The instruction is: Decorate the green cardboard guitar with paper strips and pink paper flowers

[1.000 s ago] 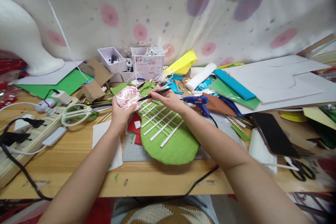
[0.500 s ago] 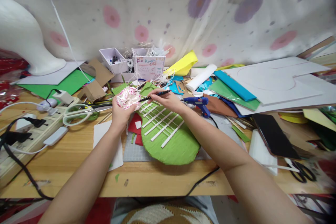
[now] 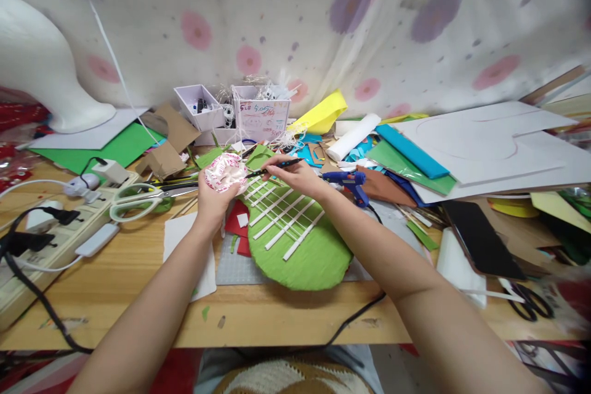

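Observation:
My left hand [image 3: 216,202] is wrapped round a white paper cup [image 3: 226,170] with pink-red markings, tilted so its inside faces me. Between the fingers of my right hand [image 3: 295,173] is a slim black pen [image 3: 272,167], its tip pointing left at the cup's right side. Whether the tip touches the cup I cannot tell. Below both hands lies a green padded, rounded shape [image 3: 305,271] with white strips [image 3: 277,221] crossing it in a grid. Its narrow upper end is partly hidden by my hands.
Left are white-handled scissors [image 3: 138,200] and a power strip [image 3: 69,240] with cables. A blue glue gun [image 3: 348,181] lies right of my right hand. Farther right are a black phone [image 3: 482,237] and black scissors [image 3: 530,303]. White boxes [image 3: 263,120] stand behind.
The pen and my right hand have shifted very slightly to the right. My left hand keeps hold of the cup in nearly the same place.

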`<state>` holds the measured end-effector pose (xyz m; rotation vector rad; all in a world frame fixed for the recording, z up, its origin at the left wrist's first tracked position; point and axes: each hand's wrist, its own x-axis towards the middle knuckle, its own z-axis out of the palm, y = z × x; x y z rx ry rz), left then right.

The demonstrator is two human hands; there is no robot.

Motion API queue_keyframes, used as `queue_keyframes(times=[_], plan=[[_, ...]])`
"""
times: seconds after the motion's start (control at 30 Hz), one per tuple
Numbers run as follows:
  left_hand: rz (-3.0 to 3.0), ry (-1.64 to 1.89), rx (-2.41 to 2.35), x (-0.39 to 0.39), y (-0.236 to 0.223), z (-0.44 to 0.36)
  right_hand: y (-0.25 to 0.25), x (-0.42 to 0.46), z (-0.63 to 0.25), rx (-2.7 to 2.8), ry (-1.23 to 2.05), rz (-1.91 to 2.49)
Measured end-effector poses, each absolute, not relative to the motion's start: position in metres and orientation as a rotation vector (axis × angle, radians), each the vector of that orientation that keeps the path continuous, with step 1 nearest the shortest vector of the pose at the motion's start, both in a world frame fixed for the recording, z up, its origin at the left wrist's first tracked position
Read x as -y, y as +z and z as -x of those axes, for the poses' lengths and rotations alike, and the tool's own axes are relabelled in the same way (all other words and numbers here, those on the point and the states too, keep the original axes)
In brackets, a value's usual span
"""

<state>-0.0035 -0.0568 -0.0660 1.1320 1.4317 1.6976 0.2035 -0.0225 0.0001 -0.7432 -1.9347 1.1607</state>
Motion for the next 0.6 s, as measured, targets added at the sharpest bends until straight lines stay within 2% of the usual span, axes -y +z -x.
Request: queue_keyframes(times=[0.6], plan=[[-1.069, 1.696, -1.47, 0.0572, -0.06, 0.0053, 0.0058, 0.0201, -0.2115, 1.862, 1.172, 0.845]])
